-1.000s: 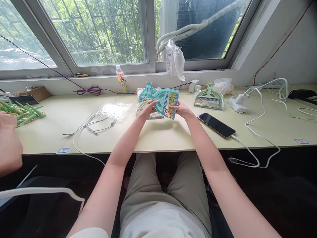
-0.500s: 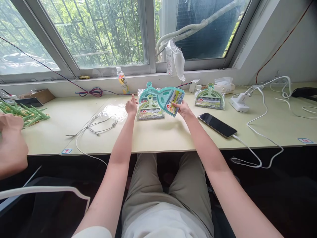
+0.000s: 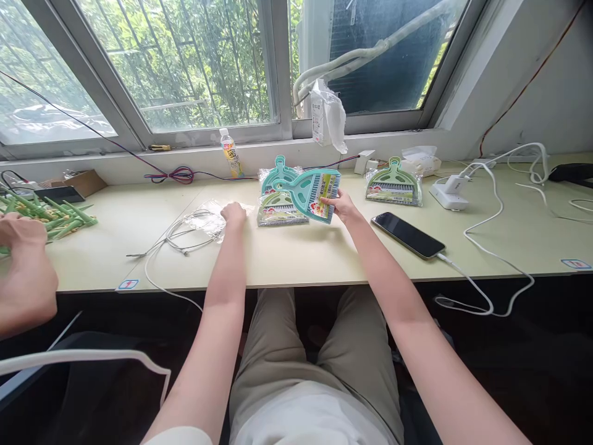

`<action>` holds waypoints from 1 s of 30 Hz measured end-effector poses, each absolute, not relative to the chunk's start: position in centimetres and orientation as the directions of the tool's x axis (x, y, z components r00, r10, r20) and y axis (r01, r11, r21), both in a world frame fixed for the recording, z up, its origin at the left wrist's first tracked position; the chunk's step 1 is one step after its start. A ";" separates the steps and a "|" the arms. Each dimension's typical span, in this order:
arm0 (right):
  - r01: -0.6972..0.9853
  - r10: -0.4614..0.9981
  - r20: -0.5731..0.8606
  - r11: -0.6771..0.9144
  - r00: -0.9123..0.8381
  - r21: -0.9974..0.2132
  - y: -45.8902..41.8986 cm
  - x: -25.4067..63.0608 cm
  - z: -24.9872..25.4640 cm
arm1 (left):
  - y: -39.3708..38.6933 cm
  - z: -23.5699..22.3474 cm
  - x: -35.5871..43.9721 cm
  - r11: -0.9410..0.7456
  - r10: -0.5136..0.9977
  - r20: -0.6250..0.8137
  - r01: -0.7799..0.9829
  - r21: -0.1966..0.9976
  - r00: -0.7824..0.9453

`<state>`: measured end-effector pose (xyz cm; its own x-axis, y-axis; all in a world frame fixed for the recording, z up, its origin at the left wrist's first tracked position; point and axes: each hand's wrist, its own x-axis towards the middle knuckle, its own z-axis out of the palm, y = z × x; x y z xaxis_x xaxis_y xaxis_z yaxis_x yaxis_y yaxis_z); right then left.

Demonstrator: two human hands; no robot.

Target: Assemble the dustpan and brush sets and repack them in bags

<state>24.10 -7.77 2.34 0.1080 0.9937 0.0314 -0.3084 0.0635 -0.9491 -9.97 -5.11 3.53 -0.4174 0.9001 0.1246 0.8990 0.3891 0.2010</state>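
Note:
My right hand (image 3: 341, 207) grips a teal dustpan-and-brush set (image 3: 312, 190) by its wide, labelled end, with the handle pointing left. It is held tilted above the table, in front of other sets. Behind it lie a wrapped teal dustpan set (image 3: 280, 168) and a wrapped green dustpan set (image 3: 280, 210), both partly hidden. To the left, my left hand (image 3: 234, 213) is closed at the right part of a crumpled clear plastic bag (image 3: 208, 222); its fingertips are mostly hidden. A grey cable (image 3: 173, 238) lies coiled around and under the bag.
Another wrapped green dustpan set (image 3: 393, 185) lies right, near a phone (image 3: 407, 235) on a white cable and a charger (image 3: 449, 193). A drink bottle (image 3: 230, 154) stands by the windowsill. At far left, another person's hand (image 3: 25, 238) is over green stalks (image 3: 69, 219).
My left hand has moved down and left from beside the dustpan sets onto the plastic bag and closed there. The teal dustpan in my right hand has lowered and shifted slightly left.

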 end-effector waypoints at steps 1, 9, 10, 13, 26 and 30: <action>-0.299 0.994 0.018 0.051 0.111 -0.953 -7.8 24.1 2.3 | -5.2 3.5 -9.9 0.391 0.902 0.122 0.903 0.177 -0.414; -0.277 0.984 -0.061 -0.013 0.166 -0.961 -7.8 24.5 2.4 | -5.9 3.9 -12.0 0.541 0.818 0.134 0.827 0.153 -0.560; -0.282 0.984 -0.067 -0.017 0.168 -0.959 -7.8 24.5 2.3 | -5.9 4.1 -12.2 0.539 0.826 0.110 0.832 0.131 -0.553; -0.284 0.984 -0.067 -0.017 0.167 -0.959 -7.5 24.6 2.1 | -5.9 4.6 -11.8 0.471 0.882 0.004 0.881 0.049 -0.472; -0.285 0.994 -0.051 -0.022 0.093 -0.958 -7.9 23.8 2.1 | -6.0 5.1 -10.2 0.388 0.918 -0.071 0.921 -0.034 -0.390; -0.271 0.992 -0.065 -0.035 0.103 -0.962 -7.8 23.7 2.0 | -6.0 5.2 -10.1 0.357 0.928 -0.104 0.934 -0.032 -0.358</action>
